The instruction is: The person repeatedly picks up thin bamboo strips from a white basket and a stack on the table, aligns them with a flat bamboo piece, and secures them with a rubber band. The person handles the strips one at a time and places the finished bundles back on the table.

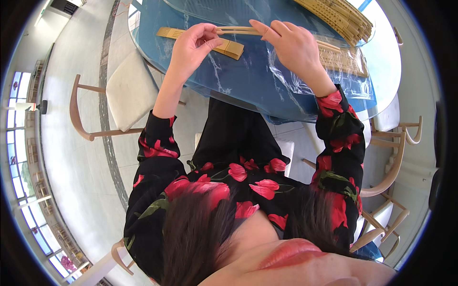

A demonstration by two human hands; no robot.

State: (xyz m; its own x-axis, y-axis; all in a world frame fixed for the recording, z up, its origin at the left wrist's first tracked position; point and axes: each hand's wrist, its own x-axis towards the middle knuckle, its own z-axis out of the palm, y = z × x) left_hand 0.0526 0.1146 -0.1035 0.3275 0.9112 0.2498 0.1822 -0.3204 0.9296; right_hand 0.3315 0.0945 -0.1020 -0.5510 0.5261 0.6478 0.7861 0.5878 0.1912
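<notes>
Room: bright and pale, with a light floor (76,105) crossed by a dark stripe, and a row of windows (27,195) along the far left.
Chairs: a wooden chair (132,93) with a pale seat stands at the left; others are at the right.
Tabletop (248,90): glossy blue with white marbling and a curved edge.
Chopsticks (234,31): two slim, pale wooden sticks, side by side, held roughly level above the tabletop, spanning the space between the two hands.
Left hand (194,44): fingers curled, fingertips at the left ends of the chopsticks, thumb apart and lower; I cannot tell how firmly it grips.
Right hand (295,46): pinching the chopsticks, forefinger reaching leftward over them.
Paper sleeve (231,49): flat, brown, lying partly behind the left hand.
Pile (336,20): many printed brown paper strips, stacked at the upper right.
Clear plastic (350,86): crinkled and shiny, beside the right wrist, over more brown pieces (343,63).
Clothing (260,178): black, with red flowers.
</notes>
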